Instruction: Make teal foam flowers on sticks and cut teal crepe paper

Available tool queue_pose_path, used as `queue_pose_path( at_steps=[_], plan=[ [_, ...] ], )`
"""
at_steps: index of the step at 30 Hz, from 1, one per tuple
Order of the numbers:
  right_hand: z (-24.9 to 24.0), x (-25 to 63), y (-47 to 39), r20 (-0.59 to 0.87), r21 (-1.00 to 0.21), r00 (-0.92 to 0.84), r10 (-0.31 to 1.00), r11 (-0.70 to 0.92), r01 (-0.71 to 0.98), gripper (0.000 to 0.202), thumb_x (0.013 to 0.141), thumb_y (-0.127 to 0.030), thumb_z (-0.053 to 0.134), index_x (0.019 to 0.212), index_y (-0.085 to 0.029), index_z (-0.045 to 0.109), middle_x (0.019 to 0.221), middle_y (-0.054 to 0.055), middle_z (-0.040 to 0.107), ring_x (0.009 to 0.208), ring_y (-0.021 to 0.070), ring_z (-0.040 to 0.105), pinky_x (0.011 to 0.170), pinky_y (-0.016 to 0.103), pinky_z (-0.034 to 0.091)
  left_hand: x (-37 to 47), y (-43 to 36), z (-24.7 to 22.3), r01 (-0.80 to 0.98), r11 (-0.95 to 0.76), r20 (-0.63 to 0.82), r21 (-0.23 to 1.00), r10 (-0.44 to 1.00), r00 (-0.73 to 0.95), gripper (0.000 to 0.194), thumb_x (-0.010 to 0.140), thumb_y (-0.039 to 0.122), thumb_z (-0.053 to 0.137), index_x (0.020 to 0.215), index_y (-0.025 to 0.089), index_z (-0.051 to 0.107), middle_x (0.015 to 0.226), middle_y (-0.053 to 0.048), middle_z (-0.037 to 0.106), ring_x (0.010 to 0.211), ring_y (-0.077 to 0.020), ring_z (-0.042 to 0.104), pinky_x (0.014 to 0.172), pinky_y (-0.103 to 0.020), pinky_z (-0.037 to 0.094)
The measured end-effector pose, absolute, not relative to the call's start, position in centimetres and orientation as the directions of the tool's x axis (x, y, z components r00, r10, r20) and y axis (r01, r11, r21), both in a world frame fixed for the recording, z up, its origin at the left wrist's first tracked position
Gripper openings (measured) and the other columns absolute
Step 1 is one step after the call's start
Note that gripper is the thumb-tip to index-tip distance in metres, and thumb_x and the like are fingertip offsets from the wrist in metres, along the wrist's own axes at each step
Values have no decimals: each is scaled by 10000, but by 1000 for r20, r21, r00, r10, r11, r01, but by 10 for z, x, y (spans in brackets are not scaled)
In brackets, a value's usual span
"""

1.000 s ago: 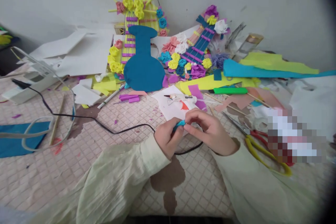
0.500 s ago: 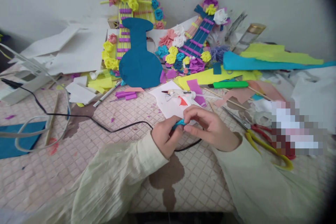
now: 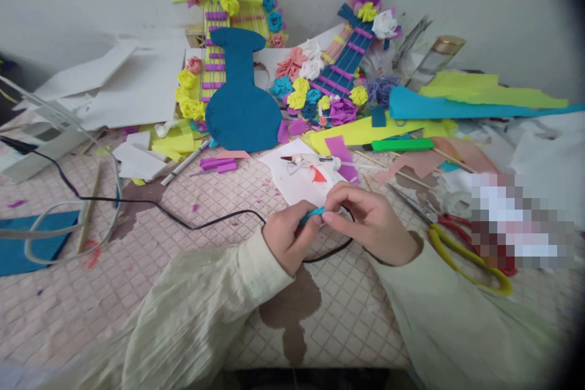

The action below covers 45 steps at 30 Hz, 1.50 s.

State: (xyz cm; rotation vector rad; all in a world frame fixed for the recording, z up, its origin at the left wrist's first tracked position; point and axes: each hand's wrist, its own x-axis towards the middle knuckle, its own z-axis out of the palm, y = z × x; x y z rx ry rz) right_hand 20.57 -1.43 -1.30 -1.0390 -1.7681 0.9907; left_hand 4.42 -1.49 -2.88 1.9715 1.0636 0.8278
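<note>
Between my two hands is a small rolled strip of blue crepe paper [image 3: 312, 215]. My left hand [image 3: 289, 237] grips its left part between thumb and fingers. At its right end, the fingertips of my right hand [image 3: 372, 219] pinch it. Just beyond the hands lies a white sheet [image 3: 287, 180] with a glue gun [image 3: 311, 161] and a red scrap on it. The glue gun's black cord [image 3: 219, 217] runs under my hands. Farther back, a blue guitar-shaped cutout [image 3: 244, 113] stands upright.
Behind it lean paper instruments [image 3: 342, 61] covered in crepe flowers. Red and yellow scissors [image 3: 457, 253] and a green cutter [image 3: 402, 145] lie to the right. Purple rolls [image 3: 219, 164], paper scraps and a white power strip [image 3: 41, 149] are on the left.
My right fingertips have shifted slightly right, and a little more of the blue strip shows between the hands. The left hand keeps its hold.
</note>
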Motion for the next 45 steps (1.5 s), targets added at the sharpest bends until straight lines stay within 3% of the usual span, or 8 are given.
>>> queue_pose_path(
  at_steps=[6, 12, 17, 35, 45],
  plan=[
    [-14, 205, -16, 279, -899, -276, 920, 351, 261, 48, 742, -161, 563, 719, -190, 533, 716, 3, 502, 702, 137, 479, 643, 293, 402, 44, -15, -32, 469, -452, 254, 759, 868, 426, 245, 837, 302, 352, 725, 158, 516, 542, 22, 443, 488, -101, 410, 492, -226, 312],
    [-13, 204, -16, 215, -934, -270, 938, 279, 223, 102, 781, -215, 534, 874, -192, 569, 847, 35, 571, 803, 154, 531, 697, 298, 436, 41, -15, -28, 524, -503, 317, 687, 857, 407, 199, 829, 270, 359, 733, 168, 500, 573, 11, 481, 506, -108, 443, 501, -227, 335],
    [-12, 204, -18, 269, -929, -189, 944, 306, 206, 36, 770, -209, 544, 758, -193, 573, 727, 10, 548, 706, 138, 512, 625, 278, 422, 41, -15, -27, 536, -560, 350, 632, 823, 447, 149, 826, 235, 362, 781, 172, 490, 623, -1, 493, 534, -117, 447, 521, -235, 348],
    [-9, 202, -18, 78, -972, -269, 960, 133, 193, 71, 742, -225, 567, 702, -166, 559, 688, 1, 535, 656, 118, 473, 601, 258, 389, 43, -15, -31, 555, -620, 384, 554, 782, 490, 189, 824, 220, 357, 785, 141, 524, 593, -6, 458, 522, -119, 426, 517, -244, 342],
    [-12, 204, -17, 73, -918, -350, 934, 200, 342, 92, 821, -234, 454, 753, -180, 482, 684, -17, 451, 646, 104, 435, 548, 226, 363, 43, -15, -32, 557, -592, 383, 582, 804, 454, 209, 828, 242, 361, 773, 143, 537, 598, -10, 523, 539, -119, 472, 513, -238, 362]
  ],
)
